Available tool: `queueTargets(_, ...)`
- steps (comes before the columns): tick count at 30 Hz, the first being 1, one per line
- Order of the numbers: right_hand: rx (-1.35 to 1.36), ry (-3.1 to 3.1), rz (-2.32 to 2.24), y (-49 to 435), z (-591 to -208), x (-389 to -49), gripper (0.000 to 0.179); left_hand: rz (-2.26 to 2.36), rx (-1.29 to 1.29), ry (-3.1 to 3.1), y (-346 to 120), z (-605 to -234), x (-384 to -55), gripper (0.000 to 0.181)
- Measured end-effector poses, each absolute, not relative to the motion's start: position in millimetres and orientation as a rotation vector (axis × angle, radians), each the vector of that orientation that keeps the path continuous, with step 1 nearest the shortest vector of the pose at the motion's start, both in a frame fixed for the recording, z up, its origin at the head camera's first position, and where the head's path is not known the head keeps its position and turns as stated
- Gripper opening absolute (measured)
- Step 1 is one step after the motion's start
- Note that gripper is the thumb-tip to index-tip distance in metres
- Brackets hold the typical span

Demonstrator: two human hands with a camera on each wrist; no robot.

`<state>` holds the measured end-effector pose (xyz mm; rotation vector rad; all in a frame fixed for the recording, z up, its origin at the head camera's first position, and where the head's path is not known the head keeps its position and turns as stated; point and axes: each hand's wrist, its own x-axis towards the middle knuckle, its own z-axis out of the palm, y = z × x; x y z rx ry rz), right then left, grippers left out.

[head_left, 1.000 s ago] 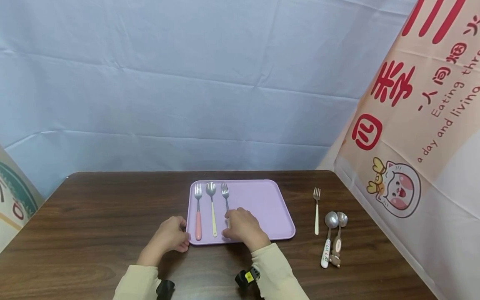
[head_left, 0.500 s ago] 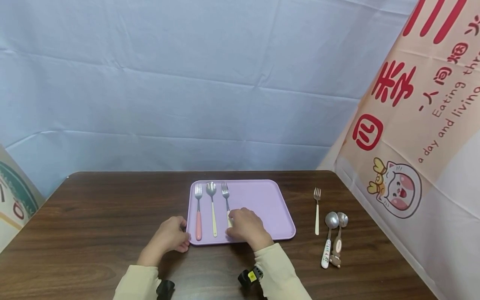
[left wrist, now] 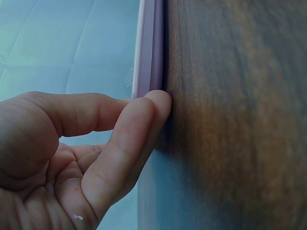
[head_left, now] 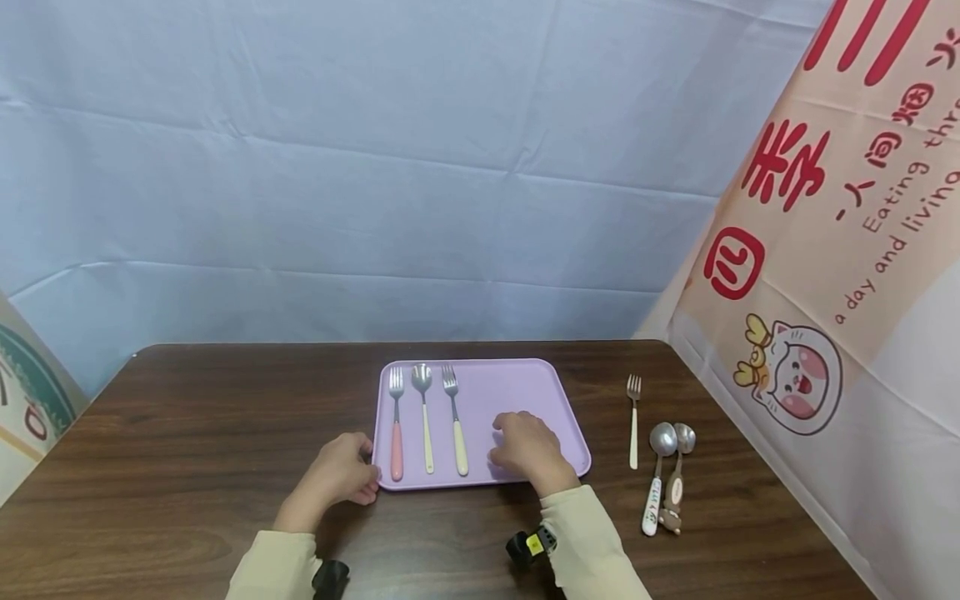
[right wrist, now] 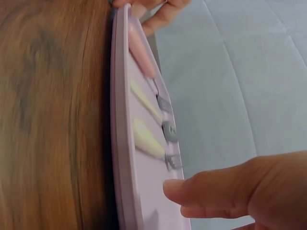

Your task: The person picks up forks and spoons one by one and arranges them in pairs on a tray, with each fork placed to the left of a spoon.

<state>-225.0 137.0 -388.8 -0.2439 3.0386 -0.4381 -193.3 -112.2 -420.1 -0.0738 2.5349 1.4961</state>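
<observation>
From where I sit, the head view shows me a purple tray [head_left: 517,387] lying flat on the brown table [head_left: 187,450]. My left hand [head_left: 341,473] is at the tray's near left corner, thumb and fingers pinching its rim. My right hand [head_left: 528,450] is over the near right part of the tray, thumb and fingers loosely apart; I cannot tell whether they touch the surface.

Three pieces lie side by side on the tray, heads towards its far edge: the pink-handled fork [head_left: 397,442] along the left side, the yellow-handled spoon [head_left: 427,437] next to it, then the yellow-handled fork [head_left: 458,437], nearest to my right hand but apart from it.

To the right of the tray, on the table, I see a white-handled fork [head_left: 633,425]. Farther right and nearer than that fork, a spoon with a patterned white handle [head_left: 652,504] lies just beside a spoon with a brown bear handle [head_left: 674,496]. A pale blue cloth [head_left: 337,167] hangs beyond the tray, and a printed cloth [head_left: 787,292] hangs well to its right.
</observation>
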Motion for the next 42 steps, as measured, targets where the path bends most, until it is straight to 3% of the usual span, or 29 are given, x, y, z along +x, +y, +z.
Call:
queueTargets(21, 0.019, 3.039, -0.437, 203, -391, -232, 0.037, 1.501, -0.068, 2.544, -112, -421, -193, 0.028)
queueTargets(37, 0.011, 3.018, -0.504, 226, -390, -232, 0.039, 1.501, -0.06, 2.535, -112, -420, -193, 0.029)
queueTargets(42, 0.044, 3.008, -0.51, 235, -389, -229, 0.03, 1.509, -0.064, 2.531, -112, -420, -193, 0.029)
